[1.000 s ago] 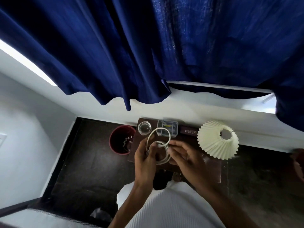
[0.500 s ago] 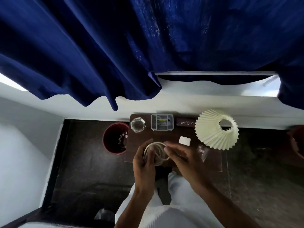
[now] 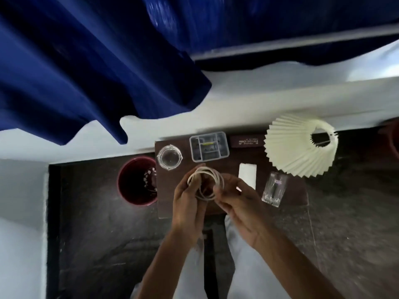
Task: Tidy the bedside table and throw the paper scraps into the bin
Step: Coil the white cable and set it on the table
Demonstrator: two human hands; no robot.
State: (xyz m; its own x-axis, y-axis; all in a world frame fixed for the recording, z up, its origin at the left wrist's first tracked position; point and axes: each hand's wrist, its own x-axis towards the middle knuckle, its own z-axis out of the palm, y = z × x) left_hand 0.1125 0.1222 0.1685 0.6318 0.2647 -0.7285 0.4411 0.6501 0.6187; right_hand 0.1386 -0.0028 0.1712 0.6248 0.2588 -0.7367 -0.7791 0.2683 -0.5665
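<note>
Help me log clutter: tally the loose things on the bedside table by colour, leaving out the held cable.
Clear: 3 - glass jar, compartment box, small bottle
White: 1 - paper block
Cream: 1 - pleated lampshade
Dark brown: 1 - lettered case
Total: 6

Bedside table (image 3: 226,169): jar (image 3: 169,157), organizer (image 3: 209,146), lamp (image 3: 301,145)

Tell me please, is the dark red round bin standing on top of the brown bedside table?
No, the dark red round bin stands on the floor beside the brown bedside table's left edge.
</note>
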